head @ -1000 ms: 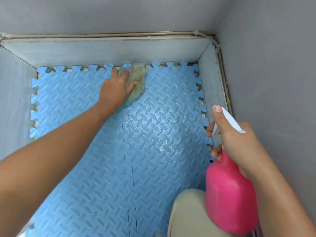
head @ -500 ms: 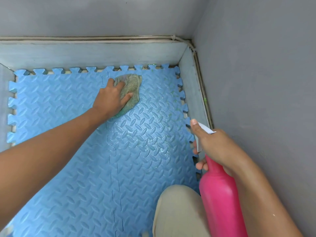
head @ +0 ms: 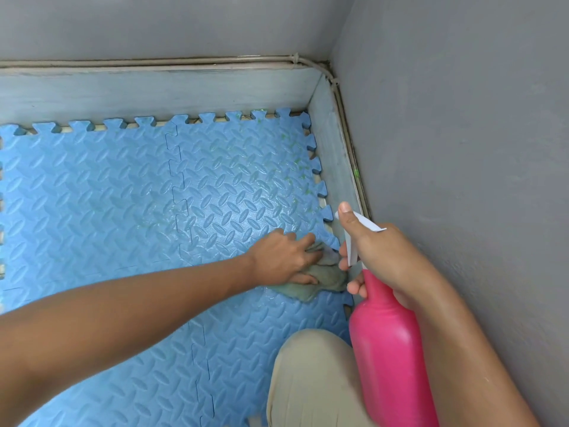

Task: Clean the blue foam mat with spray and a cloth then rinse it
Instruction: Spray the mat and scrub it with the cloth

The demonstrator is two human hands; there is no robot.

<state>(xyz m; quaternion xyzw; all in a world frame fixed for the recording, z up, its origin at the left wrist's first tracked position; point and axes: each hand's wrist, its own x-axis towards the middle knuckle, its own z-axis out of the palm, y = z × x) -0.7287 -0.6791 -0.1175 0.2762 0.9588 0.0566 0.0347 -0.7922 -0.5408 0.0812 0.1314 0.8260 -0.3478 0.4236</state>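
Cloth is pressed flat under the left hand mid-right of frame; pink spray bottle is gripped by the right hand. Green specks upper right on the blue foam mat could easily get missed.

The 1 head view looks steeply down and forward, close over the mat toward the room's corner.

Two grey walls meet in a corner at upper right, their paint matte and evenly lit with no hard shadows. A pale, worn skirting board lines the foot of both walls. A thin cable runs along the skirting's top edge and bends round the corner down the right side.
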